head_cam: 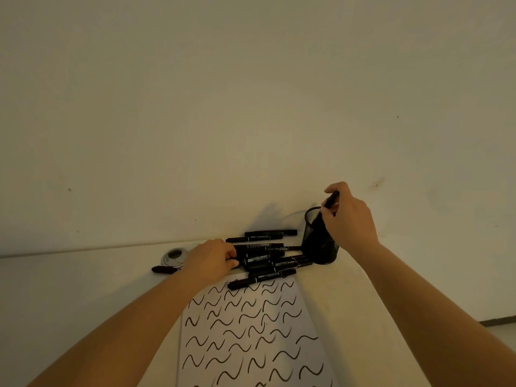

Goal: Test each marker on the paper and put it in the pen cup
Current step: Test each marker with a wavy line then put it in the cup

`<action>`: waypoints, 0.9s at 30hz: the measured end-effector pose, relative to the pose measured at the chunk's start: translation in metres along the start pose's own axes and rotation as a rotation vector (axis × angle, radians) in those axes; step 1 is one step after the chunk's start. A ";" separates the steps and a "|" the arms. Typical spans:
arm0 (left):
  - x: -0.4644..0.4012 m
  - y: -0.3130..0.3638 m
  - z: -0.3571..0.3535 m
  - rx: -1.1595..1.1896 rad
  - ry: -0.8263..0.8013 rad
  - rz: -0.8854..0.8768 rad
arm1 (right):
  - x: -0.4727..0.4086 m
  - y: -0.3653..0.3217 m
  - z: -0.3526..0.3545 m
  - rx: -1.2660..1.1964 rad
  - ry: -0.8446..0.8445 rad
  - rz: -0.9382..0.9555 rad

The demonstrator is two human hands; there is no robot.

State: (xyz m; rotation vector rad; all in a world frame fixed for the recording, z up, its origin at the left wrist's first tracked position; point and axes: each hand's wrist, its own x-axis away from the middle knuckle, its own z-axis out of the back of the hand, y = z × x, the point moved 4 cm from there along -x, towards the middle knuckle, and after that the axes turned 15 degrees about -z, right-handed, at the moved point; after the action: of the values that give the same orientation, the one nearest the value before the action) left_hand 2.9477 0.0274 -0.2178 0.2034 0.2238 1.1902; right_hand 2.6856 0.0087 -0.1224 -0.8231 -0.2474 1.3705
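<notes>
One marker pinched by right hand over mesh pen cup; left hand grips piled markers.

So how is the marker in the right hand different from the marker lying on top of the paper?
The marker in the right hand is held up at a slant over the pen cup; the marker on the paper lies flat. The right hand grips the first; no hand touches the second. The held one is partly hidden by fingers; the other shows full length. Both are black.
</notes>
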 end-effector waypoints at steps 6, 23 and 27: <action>-0.002 0.000 -0.006 -0.075 0.037 -0.024 | -0.004 0.005 -0.013 0.100 -0.004 -0.011; -0.004 -0.005 -0.010 -0.063 0.040 -0.073 | -0.001 0.014 -0.033 0.380 0.025 0.130; -0.001 -0.005 -0.006 -0.123 0.113 -0.047 | 0.009 0.003 -0.020 0.315 0.168 0.185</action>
State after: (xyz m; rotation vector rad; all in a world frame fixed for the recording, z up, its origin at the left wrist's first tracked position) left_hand 2.9503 0.0246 -0.2252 0.0233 0.2518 1.1662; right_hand 2.6976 0.0090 -0.1412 -0.7032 0.1765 1.4570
